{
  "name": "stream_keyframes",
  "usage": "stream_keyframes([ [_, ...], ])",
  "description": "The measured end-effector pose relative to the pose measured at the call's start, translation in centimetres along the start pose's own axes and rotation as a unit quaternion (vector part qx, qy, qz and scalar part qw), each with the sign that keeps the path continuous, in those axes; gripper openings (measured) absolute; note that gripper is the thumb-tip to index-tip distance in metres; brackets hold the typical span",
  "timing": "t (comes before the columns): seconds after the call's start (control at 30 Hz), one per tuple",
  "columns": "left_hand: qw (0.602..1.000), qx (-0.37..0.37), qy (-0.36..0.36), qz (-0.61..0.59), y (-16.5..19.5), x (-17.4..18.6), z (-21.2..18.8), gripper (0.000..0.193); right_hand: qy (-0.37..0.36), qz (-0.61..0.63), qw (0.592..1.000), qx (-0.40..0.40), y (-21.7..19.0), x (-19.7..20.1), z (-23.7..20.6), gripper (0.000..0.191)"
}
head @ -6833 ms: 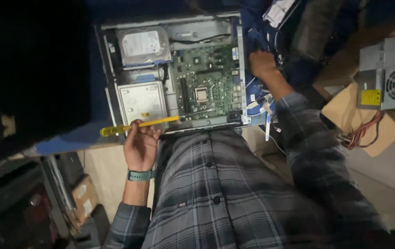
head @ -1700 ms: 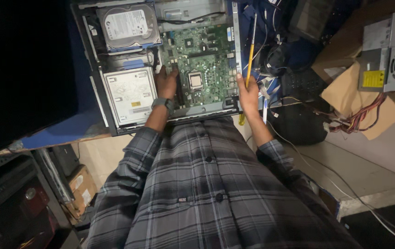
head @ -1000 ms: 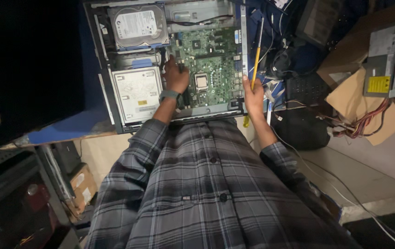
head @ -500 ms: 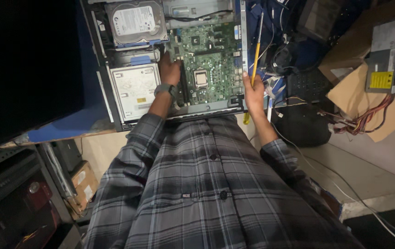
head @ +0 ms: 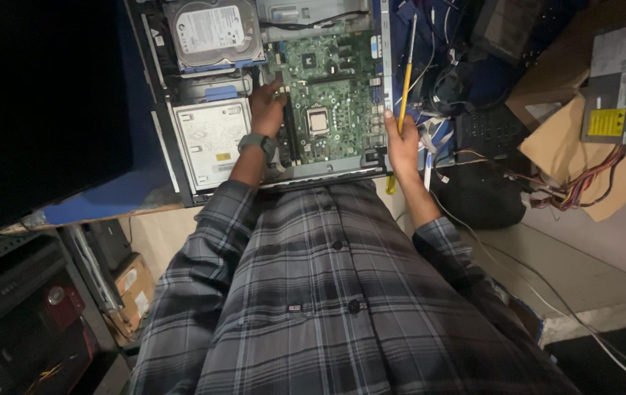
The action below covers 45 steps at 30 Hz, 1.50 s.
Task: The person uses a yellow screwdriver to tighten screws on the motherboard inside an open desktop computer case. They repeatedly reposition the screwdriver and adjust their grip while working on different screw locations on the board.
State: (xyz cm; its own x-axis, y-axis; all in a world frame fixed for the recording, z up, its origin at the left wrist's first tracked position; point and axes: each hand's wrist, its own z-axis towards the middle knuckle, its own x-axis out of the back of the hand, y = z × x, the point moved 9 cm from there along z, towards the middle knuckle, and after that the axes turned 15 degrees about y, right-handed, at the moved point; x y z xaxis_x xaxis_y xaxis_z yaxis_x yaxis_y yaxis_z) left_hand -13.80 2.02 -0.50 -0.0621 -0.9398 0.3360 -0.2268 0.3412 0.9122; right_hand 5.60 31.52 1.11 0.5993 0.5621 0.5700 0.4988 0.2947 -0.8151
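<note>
Now mid-strip of open grey desktop computer case (head: pixel 181 157): left hand (head: pixel 268 110) fingers spread on green motherboard (head: pixel 327 95), right hand (head: pixel 401 143) closed around yellow-handled screwdriver (head: pixel 405 80); next, tip onto a board screw.

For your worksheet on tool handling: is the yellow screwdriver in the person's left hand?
No, the right hand grips the screwdriver; the left hand rests on the motherboard.

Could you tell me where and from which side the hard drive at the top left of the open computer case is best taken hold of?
Probably by its two long side edges, fingers coming straight down from above. The hard drive lies flat, label up, in its bay in the computer case, so only the top and upper edges are exposed. The left hand is nearest, resting by the motherboard; the right hand holds a yellow-handled screwdriver.
</note>
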Motion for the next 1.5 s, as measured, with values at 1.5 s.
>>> stream_keyframes([
  [1.5,0.982,0.157,0.032,-0.099,-5.7,-0.8,-3.8,0.072,0.004,0.031,0.999,-0.026,0.0,-0.2,0.1,0.043],
])
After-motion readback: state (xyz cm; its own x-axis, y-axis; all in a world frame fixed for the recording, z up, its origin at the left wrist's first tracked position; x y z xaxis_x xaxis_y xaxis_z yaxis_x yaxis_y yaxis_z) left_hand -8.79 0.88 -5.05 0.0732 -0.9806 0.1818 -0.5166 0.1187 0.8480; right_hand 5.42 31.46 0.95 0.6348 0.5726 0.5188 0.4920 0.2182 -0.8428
